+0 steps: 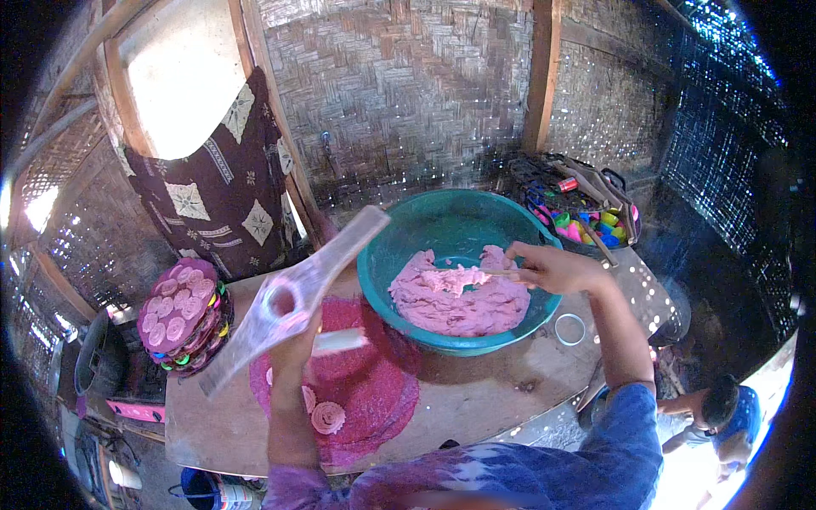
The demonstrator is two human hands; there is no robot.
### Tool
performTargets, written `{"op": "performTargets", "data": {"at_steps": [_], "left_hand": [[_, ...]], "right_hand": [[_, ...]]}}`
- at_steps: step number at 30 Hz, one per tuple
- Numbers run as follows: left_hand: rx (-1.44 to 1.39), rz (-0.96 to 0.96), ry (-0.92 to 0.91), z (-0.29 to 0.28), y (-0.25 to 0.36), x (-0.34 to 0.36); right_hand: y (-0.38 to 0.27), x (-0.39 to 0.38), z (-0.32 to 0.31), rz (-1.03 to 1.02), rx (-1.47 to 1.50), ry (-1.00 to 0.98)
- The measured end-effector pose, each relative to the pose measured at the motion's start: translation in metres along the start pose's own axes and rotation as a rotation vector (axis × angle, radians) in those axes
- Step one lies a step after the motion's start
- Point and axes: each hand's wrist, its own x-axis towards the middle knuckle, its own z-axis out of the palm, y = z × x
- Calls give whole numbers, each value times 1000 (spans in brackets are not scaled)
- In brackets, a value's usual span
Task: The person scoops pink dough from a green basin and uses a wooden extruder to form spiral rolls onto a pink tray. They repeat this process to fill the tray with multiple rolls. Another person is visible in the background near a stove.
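My left hand [297,344] grips a clear plastic press tool [340,248] with long side handles and a round opening in its middle, tilted above a dark pink mat [365,391] with pale pink coiled shapes [328,417] on it. A pale cylindrical piece [340,338] sticks out beside that hand. My right hand [557,270] is closed on a thin stick [501,273] with a lump of pink dough [455,277] on its end, over a large teal basin [374,314] holding more pink dough [459,314].
Stacked pink trays of coils [174,314] stand left, near a wok [98,353] and stove [136,410]. Behind the basin's right sit colourful small moulds [595,225]. A white ring [569,329] lies on the table [204,425]. A person [731,425] bends at lower right. Buckets [212,489] stand below.
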Motion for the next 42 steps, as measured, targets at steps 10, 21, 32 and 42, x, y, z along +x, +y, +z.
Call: {"op": "performTargets", "data": {"at_steps": [10, 21, 32, 42], "left_hand": [[785, 878, -368, 66, 29, 57], [-230, 151, -921, 85, 39, 47], [-1386, -697, -765, 67, -7, 70], [603, 610, -479, 58, 2, 53]], "right_hand": [[-55, -28, -19, 156, 392, -261], [-102, -45, 45, -423, -1055, 571], [-128, -65, 6, -308, -991, 629], [-120, -57, 39, -363, -889, 633]]}}
